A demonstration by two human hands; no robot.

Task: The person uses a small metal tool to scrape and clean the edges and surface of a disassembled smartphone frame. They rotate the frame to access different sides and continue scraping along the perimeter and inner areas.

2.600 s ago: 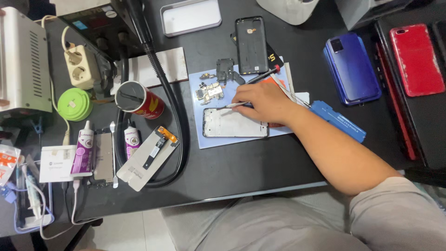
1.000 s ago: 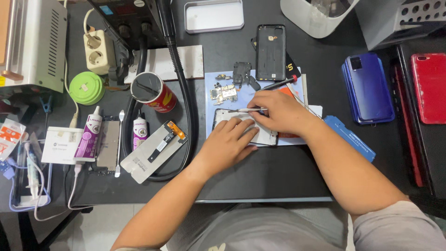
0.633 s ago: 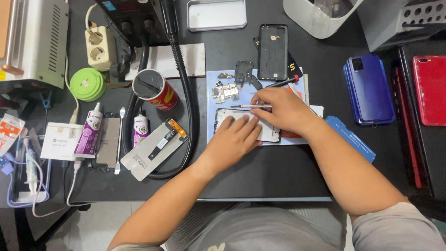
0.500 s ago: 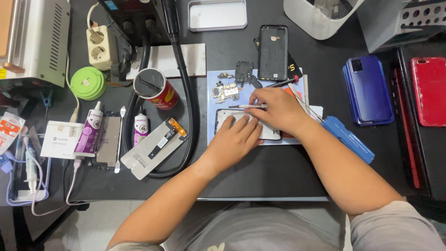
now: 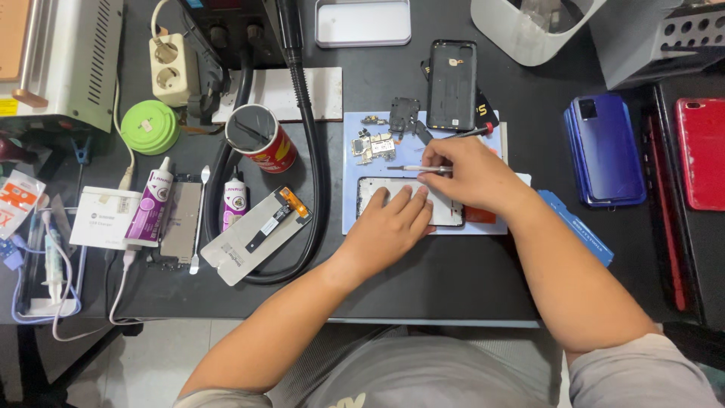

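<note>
Left hand (image 5: 389, 227) flat on the opened phone frame (image 5: 377, 198), fingers spread and pointing up-right, pressing rather than gripping; nothing clasped inside it. Right hand (image 5: 470, 175) just above and to the right, fingers pinched narrow around a slim metal tool (image 5: 415, 168), probably tweezers or a fine screwdriver (too thin to tell which at this size). Tool's long axis nearly level across the view, tip pointing left, toward the upper left corner of the frame and hovering just over its top edge.

Phone frame lying on a pale blue work mat (image 5: 351, 219) near the middle of the dark desk (image 5: 453, 279), long axis left to right, its right half hidden under both hands. Above it on the same mat: a small circuit board (image 5: 374, 145) and a dark square part (image 5: 404, 115), close together but apart from the frame. Black back cover (image 5: 451, 85) upright beyond the mat's top edge, camera hole at the top.

Off to the left, a red can (image 5: 260, 137) beside a thick black hose (image 5: 313, 174), a display panel with flex cable (image 5: 253, 234) lying aslant, and two glue tubes (image 5: 151, 208). Well to the right, a blue phone (image 5: 606, 147) and a red phone (image 5: 702, 151), side by side.
</note>
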